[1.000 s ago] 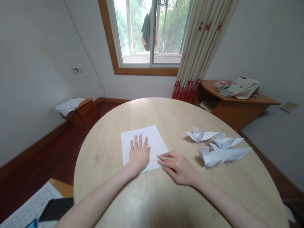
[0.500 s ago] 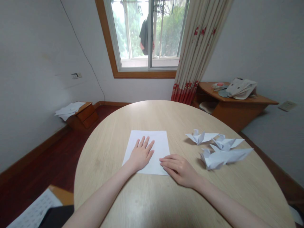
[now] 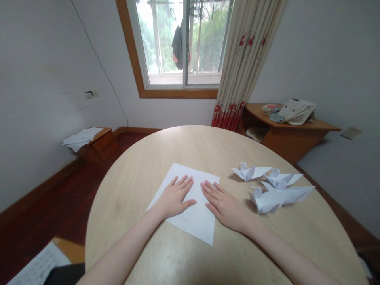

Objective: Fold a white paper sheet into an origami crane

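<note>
A sheet of white paper [image 3: 192,225] lies flat on the round wooden table [image 3: 166,261], turned at an angle with one corner toward me. My left hand [image 3: 175,196] rests palm down on its left half, fingers stretched out and thumb apart. On the right edge of the sheet lies my right hand [image 3: 222,204], also flat, its fingers extended and close together. Neither hand grasps anything. To the right of my right hand stand three folded paper birds, one nearest me [image 3: 279,200], one behind it [image 3: 282,179] and one farther left [image 3: 247,173].
A small wooden cabinet with papers [image 3: 81,137] stands by the left wall. At the right, a corner desk [image 3: 299,138] carries a cloth bag [image 3: 298,111]. Lower left, a printed sheet [image 3: 41,263] lies beside a dark object. A curtain [image 3: 246,67] hangs by the window.
The paper has rotated clockwise, its near right corner now pointing toward me. My right hand has moved slightly forward onto the sheet with straighter fingers. My left hand stays on the paper.
</note>
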`<state>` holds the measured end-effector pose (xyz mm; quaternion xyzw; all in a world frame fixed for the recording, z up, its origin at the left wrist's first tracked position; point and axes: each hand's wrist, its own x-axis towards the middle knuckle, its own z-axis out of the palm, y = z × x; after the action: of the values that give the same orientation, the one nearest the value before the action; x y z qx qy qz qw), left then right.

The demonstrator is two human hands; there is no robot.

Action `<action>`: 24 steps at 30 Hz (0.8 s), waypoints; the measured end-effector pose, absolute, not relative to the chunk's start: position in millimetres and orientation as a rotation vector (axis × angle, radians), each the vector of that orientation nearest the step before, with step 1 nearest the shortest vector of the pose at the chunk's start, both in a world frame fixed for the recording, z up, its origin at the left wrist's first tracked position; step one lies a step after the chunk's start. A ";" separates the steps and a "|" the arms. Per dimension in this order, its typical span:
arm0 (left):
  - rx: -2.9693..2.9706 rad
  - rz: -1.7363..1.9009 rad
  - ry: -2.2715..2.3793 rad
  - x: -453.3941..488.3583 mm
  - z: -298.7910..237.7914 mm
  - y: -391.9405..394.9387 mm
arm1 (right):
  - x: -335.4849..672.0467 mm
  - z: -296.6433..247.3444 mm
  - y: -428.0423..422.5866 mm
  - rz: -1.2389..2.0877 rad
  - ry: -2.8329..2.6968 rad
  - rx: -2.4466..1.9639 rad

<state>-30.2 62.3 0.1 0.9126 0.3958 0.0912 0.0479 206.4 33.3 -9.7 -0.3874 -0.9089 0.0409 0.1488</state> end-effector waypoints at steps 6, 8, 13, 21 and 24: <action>2.743 0.263 1.517 -34.7 2.1 68.7 | 207.8 -1.0 30.1 0.295 -2.617 -1.018; 2.683 0.250 1.580 -35.5 1.4 70.5 | 205.6 1.0 27.0 0.344 -2.618 -0.973; 2.581 0.266 1.613 -32.2 -6.4 71.0 | 199.3 6.8 19.6 0.420 -2.667 -0.908; 2.641 0.271 1.628 -24.4 -13.4 64.6 | 203.1 7.6 21.9 0.505 -2.726 -0.890; 2.632 0.288 1.674 -21.3 -14.7 61.3 | 203.8 7.1 22.4 0.500 -2.727 -0.886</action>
<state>-21.3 61.3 -14.7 0.8402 0.5345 0.0919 0.0044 203.8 22.4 7.1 -0.3023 -0.9307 0.1708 0.1154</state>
